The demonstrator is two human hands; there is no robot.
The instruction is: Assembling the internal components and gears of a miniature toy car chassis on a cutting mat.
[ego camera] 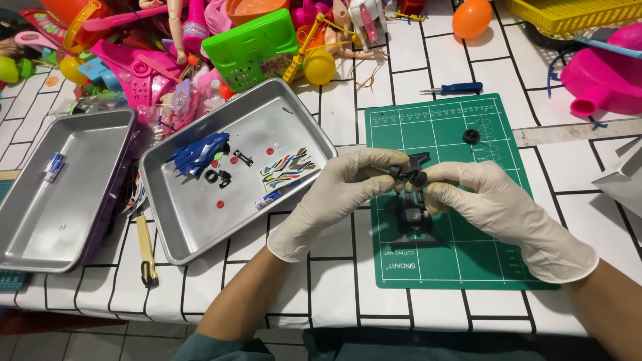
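Over green cutting mat (pixel 455 267), left hand (pixel 334 200) and right hand (pixel 495 204) meet — fingertips of both pinch small black wheel part (pixel 409 176), raised for close view. Black chassis (pixel 413 224) below on mat. Loose wheel (pixel 471 136) beyond; metal tray (pixel 200 227) of removed pieces left on worktop (pixel 348 261) — within reach.

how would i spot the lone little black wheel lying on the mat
Find the green cutting mat on the white grid-patterned table. Near its upper right lies a small black ring-shaped wheel, alone on bare mat, above the gloved right hand, unlike the black parts pinched between the fingers.
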